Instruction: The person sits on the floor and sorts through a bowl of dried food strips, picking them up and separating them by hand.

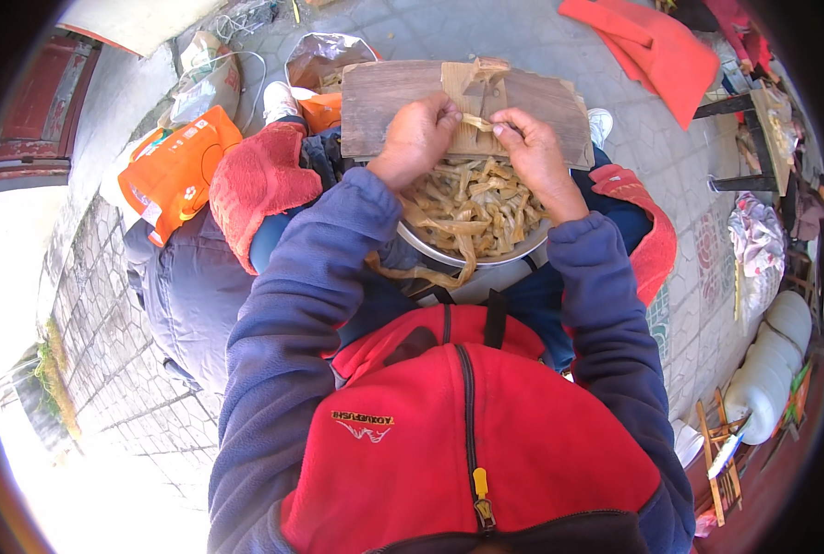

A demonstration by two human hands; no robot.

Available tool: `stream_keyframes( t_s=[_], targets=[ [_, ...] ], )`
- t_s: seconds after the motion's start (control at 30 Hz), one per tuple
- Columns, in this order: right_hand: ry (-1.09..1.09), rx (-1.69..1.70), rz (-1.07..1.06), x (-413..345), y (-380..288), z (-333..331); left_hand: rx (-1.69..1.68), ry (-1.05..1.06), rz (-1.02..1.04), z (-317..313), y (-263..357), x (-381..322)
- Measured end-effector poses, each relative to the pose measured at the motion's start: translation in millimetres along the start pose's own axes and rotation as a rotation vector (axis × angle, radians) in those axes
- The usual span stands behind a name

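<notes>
A short tan, fibrous strip (476, 122) is stretched between my two hands, above a wooden board (377, 111). My left hand (417, 138) pinches its left end between thumb and curled fingers. The thumb and fingertips of my right hand (533, 152) hold the other end. Behind the strip, a small wooden block (489, 68) stands on a paler plank lying across the board; a thin dark upright piece shows beside it. Below the board, a round metal basin (446, 257) holds many similar pieces (498, 208). One long strip (453, 278) hangs over its near rim.
Left of my knee lie an orange bag (180, 170) and a dark padded garment (183, 298). An open silver-lined bag (329, 59) stands beyond my left foot. At right are a red cloth (647, 52), a small table (765, 138) and a pale rolled bundle (772, 367) on paving.
</notes>
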State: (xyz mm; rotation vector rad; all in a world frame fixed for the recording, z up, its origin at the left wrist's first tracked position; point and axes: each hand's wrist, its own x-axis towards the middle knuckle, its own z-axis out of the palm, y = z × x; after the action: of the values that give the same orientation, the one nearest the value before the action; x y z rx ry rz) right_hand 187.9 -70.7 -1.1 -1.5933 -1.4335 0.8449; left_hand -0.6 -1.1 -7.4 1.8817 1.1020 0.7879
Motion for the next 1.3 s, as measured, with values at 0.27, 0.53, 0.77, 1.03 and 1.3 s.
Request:
stream_keyframes(
  t_s=[0.27, 0.53, 0.77, 1.03, 1.3],
  targets=[
    [0.116, -0.071, -0.223, -7.6, -16.2, -10.6, -0.230, 0.003, 0.020, -5.6, 15.4, -4.0],
    [0.063, -0.068, -0.097, 3.3, 6.1, -4.7, -0.116, -0.047, 0.001, 2.9, 10.3, 3.3],
    [0.095, -0.282, -0.276, -3.4, 3.7, -0.8, 0.189, 0.082, 0.000, 2.0, -9.9, 1.7],
    [0.299, -0.549, -0.547, -45.7, -60.3, 11.9, -0.613, -0.221, -0.294, 16.4, 46.6, -53.7],
    [-0.029, -0.163, -0.131, -66.9, -32.1, 19.4, 0.132, -0.196, -0.054, -8.7, 37.1, -68.6]
  ],
)
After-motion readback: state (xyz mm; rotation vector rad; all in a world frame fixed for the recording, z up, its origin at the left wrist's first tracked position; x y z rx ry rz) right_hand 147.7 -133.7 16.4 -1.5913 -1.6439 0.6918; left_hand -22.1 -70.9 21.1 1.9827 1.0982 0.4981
